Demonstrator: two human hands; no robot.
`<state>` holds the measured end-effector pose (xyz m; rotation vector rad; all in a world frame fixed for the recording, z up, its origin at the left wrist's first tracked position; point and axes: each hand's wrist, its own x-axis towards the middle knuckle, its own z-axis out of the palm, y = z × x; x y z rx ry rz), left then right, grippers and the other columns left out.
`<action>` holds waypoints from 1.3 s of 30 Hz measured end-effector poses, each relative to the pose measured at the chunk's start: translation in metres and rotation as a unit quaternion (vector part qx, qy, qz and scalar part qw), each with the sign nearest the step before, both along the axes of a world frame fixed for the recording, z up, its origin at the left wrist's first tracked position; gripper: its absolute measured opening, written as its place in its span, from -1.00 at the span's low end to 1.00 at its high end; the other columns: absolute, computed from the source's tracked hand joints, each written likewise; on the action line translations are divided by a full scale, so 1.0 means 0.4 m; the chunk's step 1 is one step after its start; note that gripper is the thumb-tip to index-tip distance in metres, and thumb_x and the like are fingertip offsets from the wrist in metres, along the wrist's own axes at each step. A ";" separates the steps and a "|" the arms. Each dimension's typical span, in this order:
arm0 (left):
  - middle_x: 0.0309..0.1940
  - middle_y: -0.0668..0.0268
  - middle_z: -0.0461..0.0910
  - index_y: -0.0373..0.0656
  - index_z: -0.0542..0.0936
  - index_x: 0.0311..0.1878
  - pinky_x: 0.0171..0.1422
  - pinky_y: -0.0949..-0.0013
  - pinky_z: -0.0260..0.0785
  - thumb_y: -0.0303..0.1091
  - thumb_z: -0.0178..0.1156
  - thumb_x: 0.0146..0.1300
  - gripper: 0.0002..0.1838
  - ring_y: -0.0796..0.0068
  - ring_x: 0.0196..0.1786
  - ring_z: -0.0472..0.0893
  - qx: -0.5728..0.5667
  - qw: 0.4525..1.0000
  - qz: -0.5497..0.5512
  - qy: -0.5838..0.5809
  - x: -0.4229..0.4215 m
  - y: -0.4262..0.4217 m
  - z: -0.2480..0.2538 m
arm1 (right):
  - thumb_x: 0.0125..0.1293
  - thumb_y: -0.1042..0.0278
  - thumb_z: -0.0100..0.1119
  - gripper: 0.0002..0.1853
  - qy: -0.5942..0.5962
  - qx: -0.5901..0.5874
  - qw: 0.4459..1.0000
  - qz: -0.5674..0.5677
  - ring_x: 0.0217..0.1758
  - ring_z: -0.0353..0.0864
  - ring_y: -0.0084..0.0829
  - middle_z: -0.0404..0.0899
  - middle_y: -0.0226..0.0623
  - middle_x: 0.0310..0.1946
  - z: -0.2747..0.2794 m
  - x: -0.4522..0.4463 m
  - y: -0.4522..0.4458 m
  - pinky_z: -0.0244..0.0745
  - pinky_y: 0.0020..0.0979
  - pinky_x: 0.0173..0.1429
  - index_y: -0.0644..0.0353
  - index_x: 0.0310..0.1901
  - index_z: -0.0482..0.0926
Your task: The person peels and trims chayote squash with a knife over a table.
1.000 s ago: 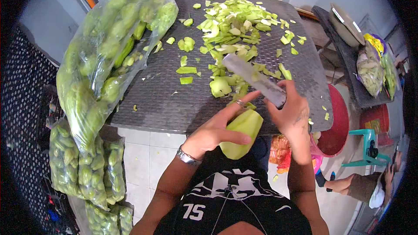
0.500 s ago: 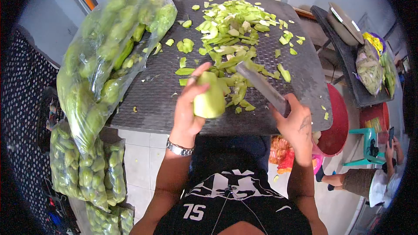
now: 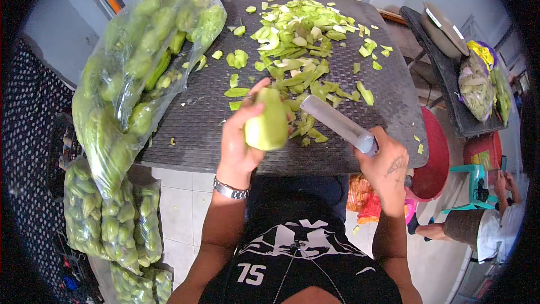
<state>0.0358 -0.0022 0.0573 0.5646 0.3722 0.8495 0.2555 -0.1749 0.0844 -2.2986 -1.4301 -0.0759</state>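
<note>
Light's decent, pretty bright over the middle of the table (image 3: 208, 129), with shiny glare streaking the big plastic bag (image 3: 121, 87). The pale green vegetable (image 3: 267, 121) in the left hand (image 3: 237, 143) is kinda smeared, though. Fisheye bends stuff hard, corners go full black with bluish fringing, and the dotted cloth (image 3: 34, 141) looks grainy.

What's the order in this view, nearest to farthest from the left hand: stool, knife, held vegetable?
1. Held vegetable: in the left hand.
2. Knife: to its right, in the right hand.
3. Stool: farther right, beyond the right hand.
</note>
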 end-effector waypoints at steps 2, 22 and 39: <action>0.13 0.00 0.62 -0.19 0.41 0.45 0.09 -0.08 0.64 -0.21 0.17 0.39 -0.41 0.02 0.03 0.70 -0.040 0.999 0.031 -0.019 -0.014 0.013 0.000 | 0.19 0.16 0.53 -0.65 0.047 -0.006 0.999 -0.006 -0.31 0.76 0.02 0.71 -0.02 -0.42 0.003 -0.005 0.002 0.60 -0.09 -0.24 0.19 -0.15 0.61; -0.13 0.22 0.71 -0.19 0.56 0.09 0.03 0.21 0.62 -0.15 0.05 0.55 -0.69 0.28 -0.12 0.73 -0.094 0.995 0.002 -0.013 0.160 -0.030 -0.019 | 0.49 -0.44 -0.01 0.03 0.397 0.065 0.895 0.193 -0.38 0.77 -0.21 0.67 -0.09 -0.52 -0.070 -0.120 0.072 0.55 -0.24 -0.25 0.21 0.66 -0.08; -0.15 0.18 0.73 -0.17 0.61 0.03 0.03 0.08 0.67 -0.17 0.13 0.44 -0.71 0.16 -0.14 0.76 -0.156 0.976 -0.108 -0.105 0.138 0.008 -0.067 | 0.36 -0.54 0.12 0.12 0.381 0.085 0.897 0.207 -0.41 0.65 -0.36 0.65 -0.14 -0.50 -0.082 -0.117 0.075 0.54 -0.31 -0.23 0.05 0.68 -0.04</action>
